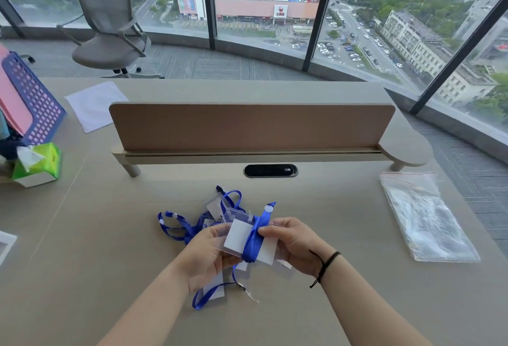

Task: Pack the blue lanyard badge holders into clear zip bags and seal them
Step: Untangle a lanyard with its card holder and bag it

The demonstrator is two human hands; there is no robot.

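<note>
Both of my hands hold one badge holder [248, 242] just above the desk [82, 249], near its front edge and roughly at the middle. My left hand [207, 252] curls round its left end, and my right hand [292, 244] pinches the blue lanyard [251, 238] against the card, thumb and fingers closed on the strap where it is wound across the holder. The holder's long axis runs left to right between my palms, tilted a little down to the right, with the strap crossing it nearly square. Beneath and behind it lies the loose pile of other lanyards [176, 226] and holders, touching one another. The clear zip bags [426, 219] lie flat well off to the right, near the desk's right edge, their red-lined mouth towards the far side; my right hand is the nearer one to them. My forearms come in from the front edge, wrists slightly bent inwards. I judge the wrapping is nearly done, and bagging comes next.
</note>
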